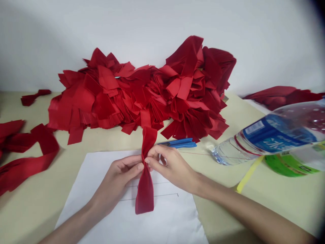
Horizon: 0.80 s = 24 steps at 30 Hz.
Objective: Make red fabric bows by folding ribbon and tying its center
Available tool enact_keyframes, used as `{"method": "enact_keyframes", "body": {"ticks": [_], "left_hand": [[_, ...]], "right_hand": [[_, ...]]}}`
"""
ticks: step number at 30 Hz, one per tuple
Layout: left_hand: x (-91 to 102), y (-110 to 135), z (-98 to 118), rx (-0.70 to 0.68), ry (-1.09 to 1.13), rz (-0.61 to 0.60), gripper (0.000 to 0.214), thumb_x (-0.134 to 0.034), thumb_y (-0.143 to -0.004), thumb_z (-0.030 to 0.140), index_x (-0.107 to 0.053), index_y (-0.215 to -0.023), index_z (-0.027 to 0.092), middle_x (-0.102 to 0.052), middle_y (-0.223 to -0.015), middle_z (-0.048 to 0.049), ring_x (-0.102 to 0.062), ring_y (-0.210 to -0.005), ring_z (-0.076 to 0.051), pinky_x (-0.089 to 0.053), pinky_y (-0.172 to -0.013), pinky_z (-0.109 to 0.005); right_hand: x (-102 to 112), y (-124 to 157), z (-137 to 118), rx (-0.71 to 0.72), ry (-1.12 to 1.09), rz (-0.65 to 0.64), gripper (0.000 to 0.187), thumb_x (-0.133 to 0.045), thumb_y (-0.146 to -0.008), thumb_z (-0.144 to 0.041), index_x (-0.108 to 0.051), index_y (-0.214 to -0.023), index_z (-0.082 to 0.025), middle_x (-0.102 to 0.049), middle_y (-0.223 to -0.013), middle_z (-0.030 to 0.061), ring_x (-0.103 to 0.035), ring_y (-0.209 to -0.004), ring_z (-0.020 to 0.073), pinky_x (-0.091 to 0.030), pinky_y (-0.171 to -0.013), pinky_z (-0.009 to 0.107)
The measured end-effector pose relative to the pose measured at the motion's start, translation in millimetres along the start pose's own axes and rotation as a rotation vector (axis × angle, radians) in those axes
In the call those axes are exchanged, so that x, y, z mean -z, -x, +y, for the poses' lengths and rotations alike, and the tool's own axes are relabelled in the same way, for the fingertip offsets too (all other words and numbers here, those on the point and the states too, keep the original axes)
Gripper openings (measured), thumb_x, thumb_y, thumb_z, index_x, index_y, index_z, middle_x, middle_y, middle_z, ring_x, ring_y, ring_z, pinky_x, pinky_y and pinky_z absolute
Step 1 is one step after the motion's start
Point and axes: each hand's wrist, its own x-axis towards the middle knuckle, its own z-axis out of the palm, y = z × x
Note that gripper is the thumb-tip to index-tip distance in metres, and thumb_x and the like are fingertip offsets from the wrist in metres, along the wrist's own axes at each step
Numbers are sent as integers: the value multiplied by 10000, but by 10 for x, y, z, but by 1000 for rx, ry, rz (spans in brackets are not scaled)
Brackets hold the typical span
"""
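Now my left hand point(119, 176) and right hand point(172, 167) pinch the red strip point(145, 195) at its middle — thumb against forefinger, cloth gathered narrow — over the white paper point(101, 210). No tie shows around it yet; the red heap point(142, 91) of cut pieces lies behind.

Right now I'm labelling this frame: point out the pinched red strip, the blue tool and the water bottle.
red strip point(145, 195): head view, lower half below the pinch.
blue tool point(179, 143): head view, middle of its body.
water bottle point(275, 135): head view, its blue label.
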Motion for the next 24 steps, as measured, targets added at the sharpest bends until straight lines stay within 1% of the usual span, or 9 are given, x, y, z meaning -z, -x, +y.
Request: {"method": "enact_keyframes", "body": {"ticks": [4, 8, 10, 12, 15, 17, 19, 22, 24], "left_hand": [[-10, -19, 6, -16, 43, -34, 223, -578, -855, 255, -683, -1051, 236, -684, -990, -28, -572, -914, -148, -447, -819, -243], [8, -15, -6, 26, 53, -41, 213, -636, -814, 243, -696, -1018, 257, -685, -836, 5, -566, -756, -93, -458, -712, -180], [14, -15, -16, 19, 74, -34, 208, -645, -806, 214, -702, -1001, 256, -684, -834, 9, -570, -771, -92, -463, -743, -182], [15, -20, -22, -1, 99, -42, 195, -625, -820, 200, -704, -992, 241, -685, -891, -5, -578, -832, -107, -463, -818, -214], [12, -25, -17, 3, 122, -49, 201, -607, -832, 198, -693, -1011, 224, -682, -931, -20, -590, -880, -129, -460, -878, -259], [12, -22, -7, -2, 138, -32, 209, -606, -832, 192, -680, -1026, 220, -679, -951, -24, -600, -902, -143, -452, -913, -295], [15, -22, 1, -1, 146, -8, 214, -607, -830, 188, -669, -1033, 218, -677, -975, -28, -609, -919, -157, -446, -934, -324], [29, -31, -3, 1, 140, -1, 214, -614, -825, 193, -663, -1032, 217, -681, -986, -37, -615, -930, -165, -456, -919, -319], [40, -38, -16, -8, 122, 0, 202, -628, -814, 201, -669, -1011, 214, -689, -970, -39, -619, -924, -163, -471, -887, -294]], "right_hand": [[-7, 6, 9, 23, 88, 46, 170, -515, -877, -290, -531, -747, -181, -577, -701, -41, -494, -684, 91, -350, -614, 227], [-9, 10, 16, -7, 100, 83, 269, -563, -848, -367, -489, -673, -176, -551, -657, -42, -467, -638, 93, -340, -588, 235], [-14, 3, 28, -38, 81, 103, 308, -578, -832, -399, -475, -649, -174, -543, -645, -43, -458, -614, 89, -340, -576, 235], [-17, -11, 45, -62, 49, 103, 307, -575, -831, -403, -487, -649, -172, -544, -638, -44, -454, -597, 84, -344, -569, 232], [-8, -39, 59, -71, -33, 74, 219, -546, -854, -336, -534, -707, -174, -562, -651, -42, -469, -592, 81, -357, -568, 226], [12, -56, 54, -68, -101, 58, 141, -507, -870, -262, -564, -777, -174, -581, -694, -31, -498, -627, 87, -366, -572, 225], [37, -65, 39, -69, -174, 46, 110, -485, -872, -215, -579, -839, -170, -590, -734, -19, -521, -671, 95, -374, -584, 228], [64, -61, 7, -62, -294, -22, 69, -548, -831, -209, -579, -872, -164, -585, -757, -15, -534, -704, 100, -392, -618, 232], [63, -50, -8, -69, -354, -64, 113, -610, -788, -225, -567, -870, -161, -576, -769, -18, -535, -710, 100, -395, -621, 232]]}}
